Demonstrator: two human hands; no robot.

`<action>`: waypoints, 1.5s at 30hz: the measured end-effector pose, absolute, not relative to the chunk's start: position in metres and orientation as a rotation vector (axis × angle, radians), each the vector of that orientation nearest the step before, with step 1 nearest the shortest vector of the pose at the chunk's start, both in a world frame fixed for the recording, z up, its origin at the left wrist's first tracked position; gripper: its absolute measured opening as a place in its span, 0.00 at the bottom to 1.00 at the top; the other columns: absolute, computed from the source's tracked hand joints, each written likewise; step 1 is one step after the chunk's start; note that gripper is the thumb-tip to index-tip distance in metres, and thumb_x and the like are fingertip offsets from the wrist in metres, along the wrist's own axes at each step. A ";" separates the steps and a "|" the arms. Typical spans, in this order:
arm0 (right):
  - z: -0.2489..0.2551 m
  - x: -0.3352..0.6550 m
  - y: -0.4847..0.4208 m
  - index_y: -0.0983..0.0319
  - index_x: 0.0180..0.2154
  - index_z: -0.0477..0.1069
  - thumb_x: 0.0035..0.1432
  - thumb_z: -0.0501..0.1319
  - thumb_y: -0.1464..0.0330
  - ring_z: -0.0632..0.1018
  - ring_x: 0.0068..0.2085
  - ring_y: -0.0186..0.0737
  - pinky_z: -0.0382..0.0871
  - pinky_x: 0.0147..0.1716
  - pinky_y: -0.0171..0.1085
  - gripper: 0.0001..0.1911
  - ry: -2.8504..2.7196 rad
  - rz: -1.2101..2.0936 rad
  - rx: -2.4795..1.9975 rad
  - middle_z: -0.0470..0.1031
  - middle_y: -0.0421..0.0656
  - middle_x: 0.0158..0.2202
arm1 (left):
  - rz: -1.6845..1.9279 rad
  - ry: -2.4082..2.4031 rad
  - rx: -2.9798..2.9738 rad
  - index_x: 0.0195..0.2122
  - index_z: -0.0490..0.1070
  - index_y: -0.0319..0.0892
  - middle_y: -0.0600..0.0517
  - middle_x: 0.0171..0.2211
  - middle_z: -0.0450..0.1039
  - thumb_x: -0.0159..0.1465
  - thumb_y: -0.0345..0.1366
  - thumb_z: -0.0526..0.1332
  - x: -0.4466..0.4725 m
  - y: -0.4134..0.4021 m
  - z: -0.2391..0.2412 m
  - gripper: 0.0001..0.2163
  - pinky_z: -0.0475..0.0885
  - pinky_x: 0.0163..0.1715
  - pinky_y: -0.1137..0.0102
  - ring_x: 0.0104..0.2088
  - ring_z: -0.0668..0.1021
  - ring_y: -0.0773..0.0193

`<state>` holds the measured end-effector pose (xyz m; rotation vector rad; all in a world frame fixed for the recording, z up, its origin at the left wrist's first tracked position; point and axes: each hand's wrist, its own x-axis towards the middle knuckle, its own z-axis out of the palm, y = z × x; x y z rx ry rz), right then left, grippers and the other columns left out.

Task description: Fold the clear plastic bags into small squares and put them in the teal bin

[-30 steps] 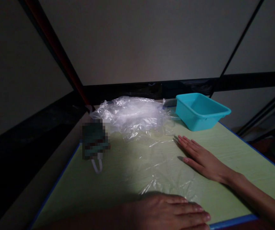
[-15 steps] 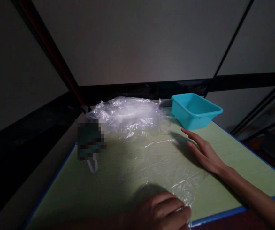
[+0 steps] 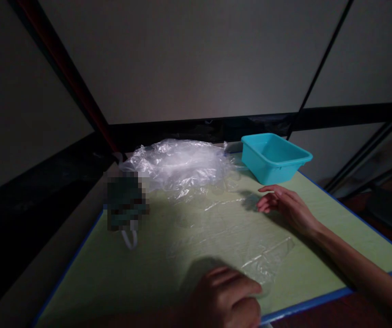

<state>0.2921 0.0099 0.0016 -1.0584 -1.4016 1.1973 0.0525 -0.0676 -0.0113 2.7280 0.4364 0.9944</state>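
Note:
A thin clear plastic bag [image 3: 264, 262] lies flat and wrinkled on the pale green table. At its near edge is my left hand [image 3: 228, 296], its fingers curled in; the fingertips are partly hidden and seem to pinch the plastic. My right hand [image 3: 289, 209] hovers over the right part of the table, near the bag's far right side. Its fingers are loosely bent and apart, with nothing in them. Behind it stands a turquoise plastic basin [image 3: 274, 166].
A crumpled heap of clear plastic [image 3: 182, 164] lies at the back of the table [image 3: 124, 282]. A blurred dark green item with a white loop [image 3: 129, 237] sits at the left edge. A wall panel [image 3: 182, 64] rises behind the table.
My right hand has turned, and its fingers, straight before, now bend inward. My left hand has shifted slightly left, and the plastic beside it lies looser. The view has moved slightly.

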 end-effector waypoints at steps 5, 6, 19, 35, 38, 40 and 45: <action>0.005 0.293 0.008 0.63 0.39 0.67 0.57 0.52 0.54 0.77 0.25 0.40 0.68 0.24 0.37 0.20 -1.409 1.328 -1.040 0.77 0.46 0.26 | 1.174 0.568 2.500 0.23 0.64 0.39 0.52 0.32 0.74 0.53 0.25 0.57 0.054 -0.058 0.001 0.05 0.67 0.32 0.72 0.30 0.74 0.67; 0.005 0.293 0.008 0.63 0.39 0.67 0.57 0.52 0.54 0.77 0.24 0.39 0.68 0.24 0.37 0.19 -1.401 1.323 -1.038 0.77 0.46 0.25 | 1.165 0.645 2.446 0.23 0.64 0.40 0.52 0.32 0.74 0.53 0.24 0.57 0.054 -0.056 0.005 0.05 0.67 0.33 0.71 0.31 0.74 0.67; 0.003 0.294 0.009 0.63 0.38 0.67 0.58 0.52 0.57 0.76 0.24 0.38 0.67 0.24 0.36 0.16 -1.408 1.131 -1.087 0.76 0.43 0.25 | 1.031 1.054 2.215 0.23 0.60 0.42 0.51 0.34 0.71 0.48 0.21 0.55 0.048 -0.032 0.005 0.08 0.63 0.42 0.61 0.39 0.72 0.60; 0.018 0.279 -0.084 0.59 0.63 0.35 0.57 0.54 0.57 0.55 0.60 0.52 0.53 0.56 0.54 0.39 -2.621 0.381 -1.098 0.45 0.47 0.62 | 0.443 0.628 2.820 0.60 0.46 0.32 0.43 0.62 0.43 0.57 0.32 0.52 0.046 -0.053 0.017 0.30 0.51 0.59 0.60 0.62 0.48 0.56; 0.012 0.273 -0.087 0.62 0.62 0.30 0.55 0.53 0.52 0.50 0.61 0.53 0.47 0.57 0.54 0.44 -2.713 0.373 -1.103 0.38 0.48 0.63 | 0.147 0.692 2.780 0.61 0.42 0.33 0.44 0.63 0.37 0.58 0.37 0.54 0.046 -0.053 0.018 0.32 0.47 0.59 0.59 0.62 0.44 0.56; 0.008 0.271 -0.086 0.62 0.62 0.31 0.55 0.53 0.52 0.49 0.61 0.52 0.45 0.57 0.53 0.44 -2.739 0.355 -1.101 0.38 0.48 0.63 | 0.043 0.708 2.755 0.61 0.42 0.33 0.44 0.63 0.36 0.59 0.38 0.55 0.046 -0.052 0.019 0.32 0.45 0.59 0.59 0.62 0.43 0.56; 0.007 0.275 -0.084 0.64 0.62 0.29 0.56 0.52 0.52 0.49 0.61 0.52 0.45 0.57 0.54 0.44 -2.775 0.334 -1.110 0.39 0.51 0.63 | 0.054 0.708 2.707 0.61 0.44 0.36 0.46 0.63 0.36 0.62 0.42 0.51 0.044 -0.050 0.016 0.29 0.44 0.60 0.61 0.62 0.43 0.58</action>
